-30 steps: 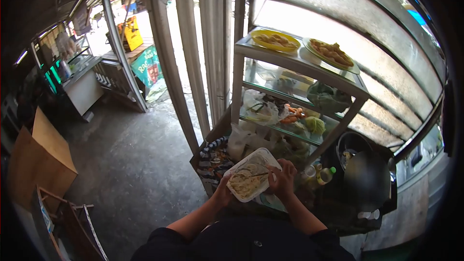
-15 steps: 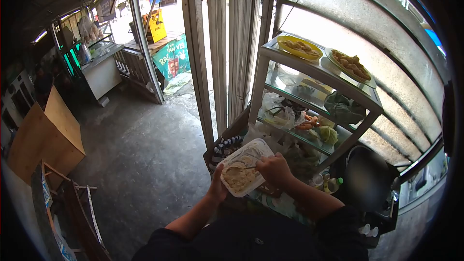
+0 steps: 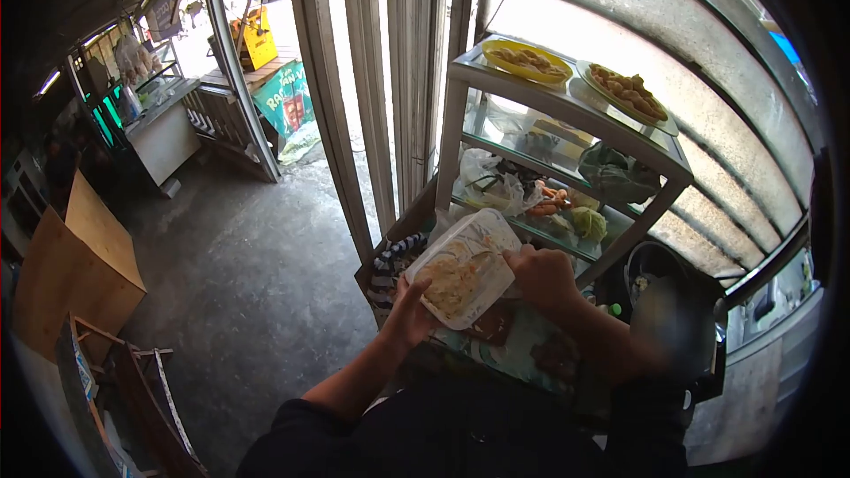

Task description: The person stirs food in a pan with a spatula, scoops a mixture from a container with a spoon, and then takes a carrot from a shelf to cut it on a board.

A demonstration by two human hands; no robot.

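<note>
Left hand (image 3: 409,314) clasps a white plastic tub (image 3: 485,304) of pale mixture (image 3: 453,283) before the glass-shelved cabinet (image 3: 567,124); right hand (image 3: 542,276) grips a mostly hidden utensil (image 3: 498,254) at its rim. Concrete floor (image 3: 239,301) opens leftward; the right forearm (image 3: 606,341) now covers most of a green-capped bottle (image 3: 615,310).

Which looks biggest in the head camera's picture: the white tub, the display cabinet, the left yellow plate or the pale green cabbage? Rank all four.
1. Display cabinet
2. White tub (nearer the camera, so perhaps enlarged)
3. Left yellow plate
4. Pale green cabbage
</note>
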